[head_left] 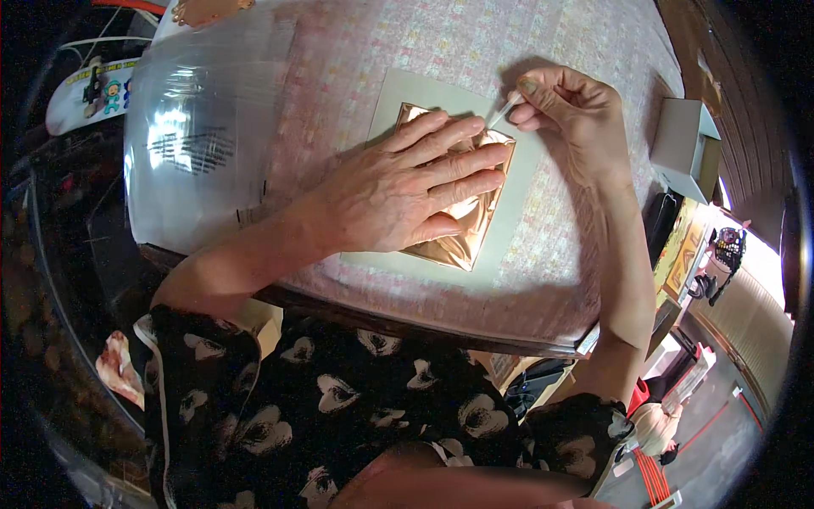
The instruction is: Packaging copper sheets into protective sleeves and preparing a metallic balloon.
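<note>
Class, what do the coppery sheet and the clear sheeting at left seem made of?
Coppery sheet: probably foil or metallic film, glossy; creases catch bright highlights. Clear sheeting: likely plastic, smooth and shiny; it looks translucent, with white glare.

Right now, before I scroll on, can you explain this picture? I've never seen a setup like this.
There's no machine here, just a person's two bare hands. The single picture comes from a wide fisheye camera worn on the head, looking down, so straight edges bend. On the pink-patterned table cover lies a pale board with a crinkled, coppery sheet on it. Clear plastic lies to the left. The left hand spreads over the sheet; the right hand holds a thin white tool by the sheet's upper right corner.
</note>
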The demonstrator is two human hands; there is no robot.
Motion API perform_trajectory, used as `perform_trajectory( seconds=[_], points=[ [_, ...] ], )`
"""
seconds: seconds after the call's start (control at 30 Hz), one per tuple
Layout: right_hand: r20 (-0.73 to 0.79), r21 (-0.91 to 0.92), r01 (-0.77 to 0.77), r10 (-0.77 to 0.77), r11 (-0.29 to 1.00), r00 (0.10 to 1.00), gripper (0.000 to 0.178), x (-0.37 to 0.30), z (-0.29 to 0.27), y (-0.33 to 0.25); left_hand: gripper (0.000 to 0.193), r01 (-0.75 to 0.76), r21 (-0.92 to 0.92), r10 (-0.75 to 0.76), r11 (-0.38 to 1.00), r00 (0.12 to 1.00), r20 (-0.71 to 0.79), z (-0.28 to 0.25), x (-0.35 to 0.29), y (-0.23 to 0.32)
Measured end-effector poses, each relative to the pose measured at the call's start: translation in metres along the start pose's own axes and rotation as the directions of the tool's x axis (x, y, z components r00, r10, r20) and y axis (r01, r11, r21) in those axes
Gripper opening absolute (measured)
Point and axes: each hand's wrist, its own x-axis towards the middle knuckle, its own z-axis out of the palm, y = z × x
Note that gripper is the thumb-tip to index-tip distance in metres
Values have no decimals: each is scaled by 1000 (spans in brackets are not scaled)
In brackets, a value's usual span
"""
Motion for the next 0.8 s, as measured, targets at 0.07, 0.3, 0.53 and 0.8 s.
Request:
perform_trajectory(
  seconds=[0.07, 0.3, 0.53, 0.8],
  points=[
    [48, -27, -24, 25, 999, 999, 11, 3, 0, -1, 60, 2, -3, -2, 1000, 1000, 12, -1, 0, 0],
    [-19, 21, -38, 38, 999, 999, 12, 2, -4, 1, 60, -15, 25, 15, 1000, 1000, 8, -1, 1, 1],
    [-12, 61, 21, -21, 998, 1000, 12, 2, -4, 12, 80, -9, 12, 8, 1000, 998, 69, 1, 0, -1],
    [-163, -130, 137, -158, 982, 974, 14, -32, -16, -11, 66, -47, 48, 45, 998, 998, 37, 1, 2, -2]
  ],
)
